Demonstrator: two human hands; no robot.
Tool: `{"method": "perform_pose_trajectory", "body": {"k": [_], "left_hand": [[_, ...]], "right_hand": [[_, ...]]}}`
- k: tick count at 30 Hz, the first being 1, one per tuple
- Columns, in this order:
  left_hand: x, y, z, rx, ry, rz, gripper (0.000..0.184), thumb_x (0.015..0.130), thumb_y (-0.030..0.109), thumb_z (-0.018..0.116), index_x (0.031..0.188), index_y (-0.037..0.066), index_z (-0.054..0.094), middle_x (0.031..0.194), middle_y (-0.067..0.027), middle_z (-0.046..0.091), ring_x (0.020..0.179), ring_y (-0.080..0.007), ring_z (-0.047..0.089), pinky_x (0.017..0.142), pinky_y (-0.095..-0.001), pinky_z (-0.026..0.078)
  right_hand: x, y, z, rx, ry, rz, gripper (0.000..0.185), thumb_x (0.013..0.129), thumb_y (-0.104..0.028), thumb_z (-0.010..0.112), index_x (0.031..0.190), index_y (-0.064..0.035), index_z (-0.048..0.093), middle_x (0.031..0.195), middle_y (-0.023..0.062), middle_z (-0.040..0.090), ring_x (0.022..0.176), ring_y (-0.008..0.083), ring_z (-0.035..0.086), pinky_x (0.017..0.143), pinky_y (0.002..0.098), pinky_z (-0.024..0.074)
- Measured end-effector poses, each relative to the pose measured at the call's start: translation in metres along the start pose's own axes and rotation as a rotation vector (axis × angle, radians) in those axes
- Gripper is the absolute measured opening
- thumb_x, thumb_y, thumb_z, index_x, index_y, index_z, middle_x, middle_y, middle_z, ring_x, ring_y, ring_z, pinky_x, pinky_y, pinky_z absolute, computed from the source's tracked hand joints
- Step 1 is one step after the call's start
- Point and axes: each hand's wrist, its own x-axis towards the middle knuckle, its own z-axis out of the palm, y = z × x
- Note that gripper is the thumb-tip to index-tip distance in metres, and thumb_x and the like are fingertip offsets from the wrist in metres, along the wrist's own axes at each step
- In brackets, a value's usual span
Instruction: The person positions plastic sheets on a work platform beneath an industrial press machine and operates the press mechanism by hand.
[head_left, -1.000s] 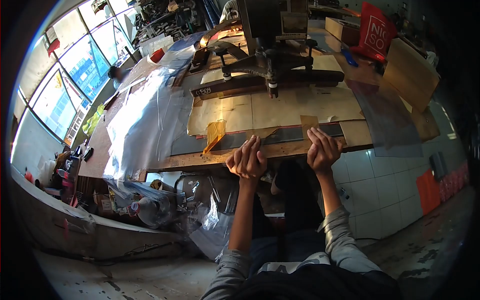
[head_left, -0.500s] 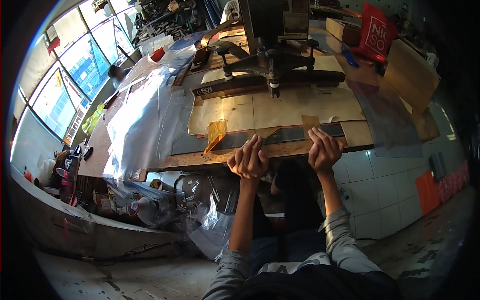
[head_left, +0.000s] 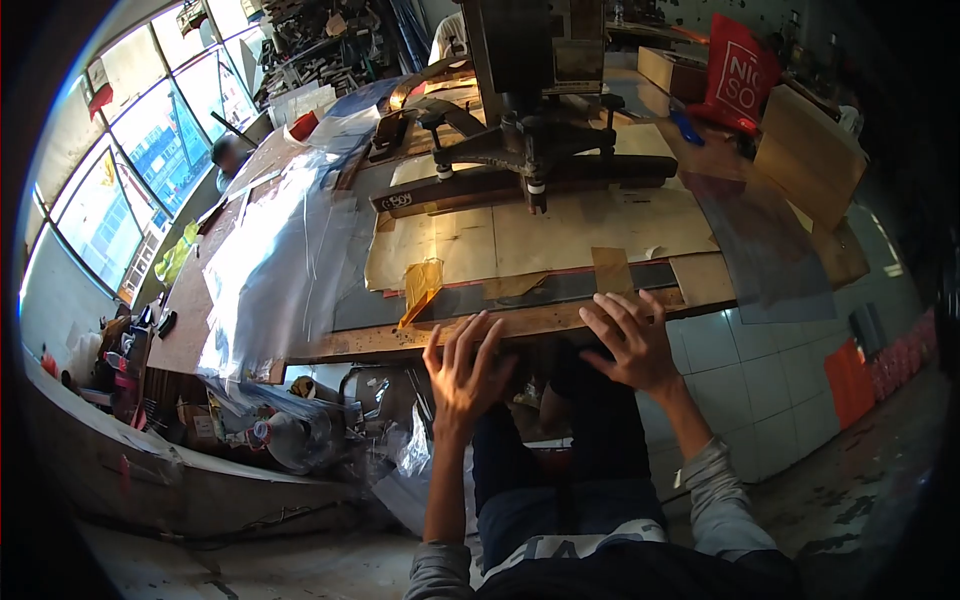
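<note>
My left hand (head_left: 464, 378) hangs just off the front edge of the workbench (head_left: 400, 342), palm down, its fingers stretched and apart. Nothing is in it. To the right, my right hand (head_left: 640, 346) is spread in the same way by the edge, also holding nothing; I cannot tell whether its fingertips touch the wood. Beyond the hands lies a tan board (head_left: 560, 225) with a dark strip along its front. Amber tape (head_left: 421, 288) and a brown tape piece (head_left: 611, 270) stick at its front side. A black machine (head_left: 528, 150) with a long bar stands over the board.
Clear plastic sheets (head_left: 270, 255) cover the left of the bench. On the right are a translucent sheet (head_left: 770, 260), a cardboard flap (head_left: 812, 155) and a red bag (head_left: 738, 80). Below the left side sits a plastic bottle (head_left: 290, 440). A person (head_left: 226, 160) is by the windows.
Both hands have drawn back from the bench's front edge towards me. Their curled fingers have opened and spread. The view has shifted slightly.
</note>
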Motion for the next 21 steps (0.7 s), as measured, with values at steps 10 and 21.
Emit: {"method": "perform_pose_trajectory", "body": {"k": [10,21], "left_hand": [[0.035,-0.002,-0.047,0.041,0.022,-0.038,0.023,0.081,0.009,0.067,0.103,0.015,0.069,0.092,0.003,0.07,0.09,-0.0119,0.065,0.101,-0.038,0.034],[0.012,0.035,-0.128,-0.593,-0.397,-0.035,0.038,0.076,0.043,0.072,0.098,0.012,0.073,0.078,0.0009,0.069,0.072,-0.0139,0.064,0.095,-0.0387,0.04]], "right_hand": [[0.049,0.019,-0.039,0.065,0.115,0.068,0.016,0.083,-0.015,0.069,0.098,-0.0129,0.071,0.093,-0.0034,0.071,0.092,0.0118,0.064,0.097,0.0393,0.0396],[0.003,0.009,-0.166,0.536,-0.53,0.176,0.018,0.077,-0.024,0.074,0.095,-0.0198,0.076,0.1,-0.0057,0.072,0.095,0.0123,0.065,0.089,0.0335,0.0435]]}}
